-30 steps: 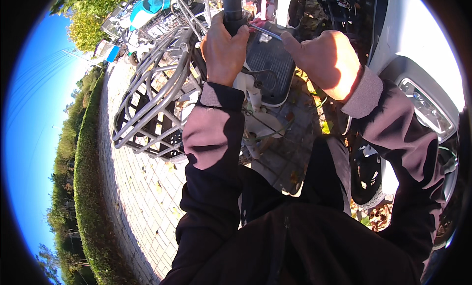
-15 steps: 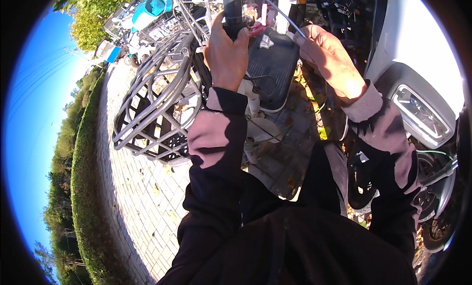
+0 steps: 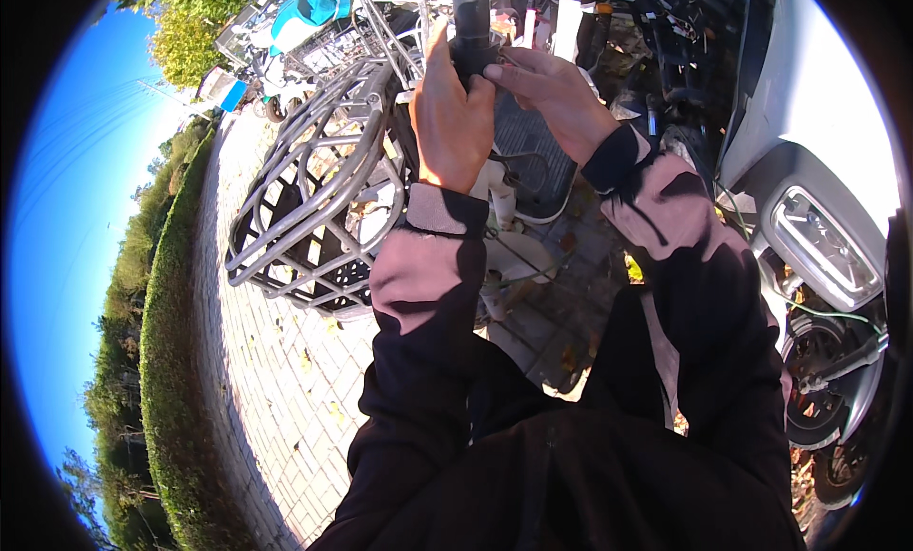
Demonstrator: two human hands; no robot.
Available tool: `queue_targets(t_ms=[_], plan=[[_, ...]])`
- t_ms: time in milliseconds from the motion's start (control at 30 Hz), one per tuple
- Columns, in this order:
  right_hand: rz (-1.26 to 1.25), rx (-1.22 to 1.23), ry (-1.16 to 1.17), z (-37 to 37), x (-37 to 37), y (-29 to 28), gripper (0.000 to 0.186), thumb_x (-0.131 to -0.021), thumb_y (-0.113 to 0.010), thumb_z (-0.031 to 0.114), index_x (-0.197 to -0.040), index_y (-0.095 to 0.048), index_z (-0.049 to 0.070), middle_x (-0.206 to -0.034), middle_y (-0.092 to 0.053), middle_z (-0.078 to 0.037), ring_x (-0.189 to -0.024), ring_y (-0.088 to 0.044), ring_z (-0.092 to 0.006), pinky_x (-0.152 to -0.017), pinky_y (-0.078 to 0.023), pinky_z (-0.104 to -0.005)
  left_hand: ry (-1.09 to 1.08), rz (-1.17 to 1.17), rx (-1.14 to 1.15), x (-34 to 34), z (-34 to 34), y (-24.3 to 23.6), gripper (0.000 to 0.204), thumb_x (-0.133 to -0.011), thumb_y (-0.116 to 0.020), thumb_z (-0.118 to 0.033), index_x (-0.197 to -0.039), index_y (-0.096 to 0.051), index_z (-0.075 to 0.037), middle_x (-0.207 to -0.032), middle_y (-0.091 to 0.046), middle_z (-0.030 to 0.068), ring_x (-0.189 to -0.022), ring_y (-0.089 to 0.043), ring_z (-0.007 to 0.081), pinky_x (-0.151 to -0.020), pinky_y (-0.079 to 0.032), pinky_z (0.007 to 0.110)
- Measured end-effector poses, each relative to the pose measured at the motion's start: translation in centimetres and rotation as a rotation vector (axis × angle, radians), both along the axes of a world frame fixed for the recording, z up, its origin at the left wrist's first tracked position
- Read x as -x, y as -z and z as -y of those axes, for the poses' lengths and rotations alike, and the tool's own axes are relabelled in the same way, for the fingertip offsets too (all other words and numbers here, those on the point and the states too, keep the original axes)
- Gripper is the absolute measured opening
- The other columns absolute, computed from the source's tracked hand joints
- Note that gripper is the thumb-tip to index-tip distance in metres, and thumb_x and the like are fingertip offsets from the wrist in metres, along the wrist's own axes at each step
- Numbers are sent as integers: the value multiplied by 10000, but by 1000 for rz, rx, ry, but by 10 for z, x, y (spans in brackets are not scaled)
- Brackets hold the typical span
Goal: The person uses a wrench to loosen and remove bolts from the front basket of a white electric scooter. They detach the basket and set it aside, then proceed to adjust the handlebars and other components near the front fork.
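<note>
My left hand [image 3: 449, 133] grips the lower end of an upright black tube [image 3: 471, 14] at top centre, thumb and fingers around it. My right hand [image 3: 561, 104] is closed at the same joint, just right of the tube, fingertips pinched by it; a thin metal bit shows at them, too small to name. Below both hands are a ridged dark footboard [image 3: 537, 180] and white frame parts [image 3: 514, 251] with loose cables. A grey metal basket frame [image 3: 314, 190] stands directly left of my left forearm.
A white scooter body [image 3: 808, 85] with a headlight [image 3: 823, 242] and wheel [image 3: 813, 380] crowds the right side. More parked two-wheelers, one with a teal cover [image 3: 304, 19], stand at the back. A paved path [image 3: 266, 399] runs along a hedge [image 3: 166, 361] at left.
My right hand has moved left from out beside the footboard to the base of the tube; the long thin metal rod it held no longer shows in full. My left hand stays on the tube.
</note>
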State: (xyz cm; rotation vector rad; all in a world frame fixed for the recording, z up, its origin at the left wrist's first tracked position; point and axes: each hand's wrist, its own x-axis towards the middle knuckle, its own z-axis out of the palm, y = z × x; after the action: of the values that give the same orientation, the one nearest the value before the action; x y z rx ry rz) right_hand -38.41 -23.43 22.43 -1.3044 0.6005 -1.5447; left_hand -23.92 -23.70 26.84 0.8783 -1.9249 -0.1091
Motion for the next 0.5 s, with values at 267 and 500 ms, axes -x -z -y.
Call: queue_targets(t_ms=[267,500], plan=[[96,-16,-135,12,2,5,319,-966,-695,292,-1141,-624,34,-770,-406,91,-669,-357,-19,-614,-320,-209,-206,104,167,-2,-7,7,509,-919,-654,-59,-1396,-490,10,-1059,-715,144,-810,-712,177,-594,-568,253],[243,-74,-242,18,-1,8,227,-955,-708,303,-968,-621,94,-720,-432,91,-597,-384,-18,-574,-337,-215,48,-186,-49,-3,1,6,479,-929,-647,-19,-1390,-519,-1,-1080,-708,153,-814,-691,139,-583,-569,240]])
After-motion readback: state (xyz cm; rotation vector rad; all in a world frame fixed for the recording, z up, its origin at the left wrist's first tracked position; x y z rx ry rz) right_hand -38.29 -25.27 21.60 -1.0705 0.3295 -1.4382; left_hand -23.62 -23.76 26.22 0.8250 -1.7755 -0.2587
